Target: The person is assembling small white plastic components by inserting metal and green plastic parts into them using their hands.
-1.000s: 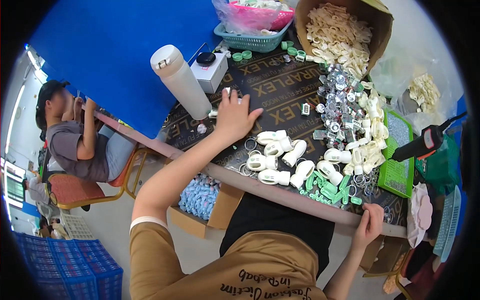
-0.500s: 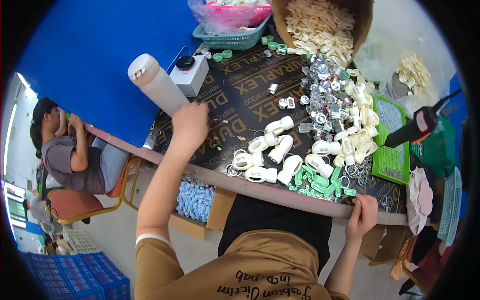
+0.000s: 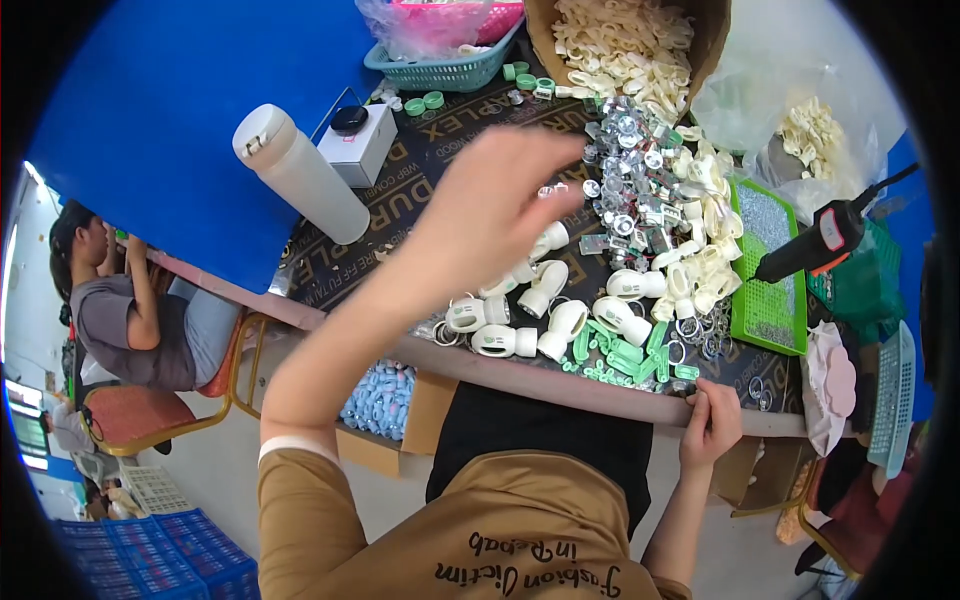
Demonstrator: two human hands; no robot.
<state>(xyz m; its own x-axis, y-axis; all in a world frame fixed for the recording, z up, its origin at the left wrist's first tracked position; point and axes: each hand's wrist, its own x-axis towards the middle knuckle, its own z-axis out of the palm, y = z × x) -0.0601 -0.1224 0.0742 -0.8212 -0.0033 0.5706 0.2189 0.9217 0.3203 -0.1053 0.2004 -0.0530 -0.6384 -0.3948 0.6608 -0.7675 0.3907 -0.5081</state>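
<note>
My left hand point(image 3: 495, 200) is raised over the middle of the table, slightly smeared by motion. Its thumb and fingers are stretched apart, pointing at the heap of clear lens-like parts with small circuit pieces point(image 3: 630, 170); nothing shows in its grasp. A small white part with red wire point(image 3: 553, 190) shows between thumb and fingers, seemingly on the table. Below the hand lie several cream torch-shaped casings point(image 3: 567, 328) with rings, some partly hidden. My right hand point(image 3: 712, 425) rests at the table's front edge, fingers curled closed, close to small green plastic pieces point(image 3: 625, 355). Whatever it pinches is hidden.
A white bottle point(image 3: 300, 175) stands left, beside a white box point(image 3: 358, 145). Right are a green tray of small metal parts point(image 3: 742, 310) and a black corded tool point(image 3: 815, 245). A carton of cream parts point(image 3: 710, 50) lies tipped at the back. Another person point(image 3: 130, 310) sits left.
My left hand has left the white bottle and swung right, over the casings toward the clear parts. My right hand stays at the table edge. The whole view has shifted slightly.
</note>
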